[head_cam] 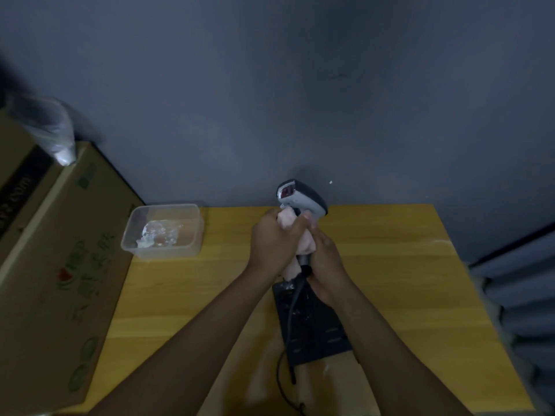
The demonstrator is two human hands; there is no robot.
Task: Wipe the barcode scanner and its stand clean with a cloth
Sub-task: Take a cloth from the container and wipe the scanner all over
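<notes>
The grey and dark barcode scanner point(303, 196) stands upright over its black stand point(315, 328) on the yellow table, its red window facing left. A pale pink cloth point(288, 222) is wrapped around the scanner's handle. My left hand point(274, 241) is closed around the cloth and handle from the left. My right hand point(326, 267) grips the lower handle and the neck of the stand from the right. The scanner's black cable point(289, 322) runs down across the stand's base toward me. The handle itself is mostly hidden by hands and cloth.
A clear plastic tub point(163, 231) with something pale and wet inside sits at the table's back left. A large cardboard box point(57, 265) leans along the left edge, a plastic bag point(57, 136) on top. A grey wall stands close behind; the table point(420, 280) ends at the right.
</notes>
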